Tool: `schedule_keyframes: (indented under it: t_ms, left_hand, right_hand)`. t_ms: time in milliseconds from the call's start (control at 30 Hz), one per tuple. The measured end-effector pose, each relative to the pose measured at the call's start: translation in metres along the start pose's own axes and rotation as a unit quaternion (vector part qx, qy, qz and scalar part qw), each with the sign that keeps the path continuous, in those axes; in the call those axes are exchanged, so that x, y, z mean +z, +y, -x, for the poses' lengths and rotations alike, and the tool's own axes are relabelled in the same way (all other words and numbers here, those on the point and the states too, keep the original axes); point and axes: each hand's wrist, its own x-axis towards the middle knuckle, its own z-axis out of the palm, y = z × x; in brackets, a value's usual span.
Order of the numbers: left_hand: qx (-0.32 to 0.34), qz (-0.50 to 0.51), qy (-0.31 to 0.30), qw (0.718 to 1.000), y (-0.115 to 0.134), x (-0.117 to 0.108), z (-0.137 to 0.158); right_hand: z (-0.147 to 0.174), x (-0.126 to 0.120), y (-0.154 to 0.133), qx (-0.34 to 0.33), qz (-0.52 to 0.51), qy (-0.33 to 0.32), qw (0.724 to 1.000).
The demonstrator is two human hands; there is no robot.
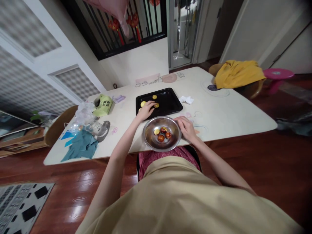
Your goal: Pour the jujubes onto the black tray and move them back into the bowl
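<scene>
We're in a home, a dining room by the look of it: a pale table on dark wooden flooring, a chair draped with yellow cloth at upper right, red hanging ornaments by the window bars up top, a patterned rug at lower left.

A pale worktop stands on dark red wooden floor. A dark barred window breaks the white wall; a patterned rug lies lower left, a pink stool far right.
</scene>
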Motion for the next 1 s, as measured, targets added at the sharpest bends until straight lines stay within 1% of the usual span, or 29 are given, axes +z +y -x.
schedule_keyframes:
  t_ms: [100,167,233,367,467,567,667,833,933,1000]
  left_hand:
    - [-0.004,-0.034,-0.056,0.998,-0.019,0.015,-0.032]
    - [-0.007,-0.054,-0.090,0.994,-0.028,0.023,-0.045]
    - [-0.003,-0.066,-0.109,0.992,-0.034,0.027,-0.053]
    - [-0.007,-0.066,-0.108,0.992,-0.036,0.029,-0.056]
    - [-0.018,-0.055,-0.099,0.993,-0.029,0.026,-0.052]
    - [-0.013,-0.036,-0.077,0.996,-0.014,0.017,-0.043]
    - [-0.004,-0.017,-0.035,0.999,0.008,0.004,-0.025]
    - [0.008,0.014,0.025,1.000,0.058,-0.020,0.021]
    - [0.000,0.043,0.041,0.998,0.087,-0.029,0.052]
    - [0.000,0.058,0.032,0.998,0.101,-0.032,0.070]
  right_hand:
    - [0.000,0.001,-0.001,0.005,0.003,-0.002,1.000]
    - [0.000,0.001,-0.002,0.005,0.003,-0.004,1.000]
    - [0.000,0.001,-0.003,0.002,0.003,-0.004,1.000]
    - [0.001,0.001,-0.004,0.002,0.006,-0.005,1.000]
    - [0.001,0.002,-0.003,0.000,0.005,-0.002,1.000]
    - [0.000,0.003,-0.001,-0.017,-0.010,0.014,1.000]
    - [0.000,0.003,0.001,-0.029,-0.017,0.020,0.999]
    - [0.000,0.003,0.002,-0.022,-0.010,0.019,1.000]
    - [0.000,0.002,0.002,-0.023,-0.009,0.018,1.000]
    - [0.000,0.002,0.003,-0.024,-0.010,0.019,0.999]
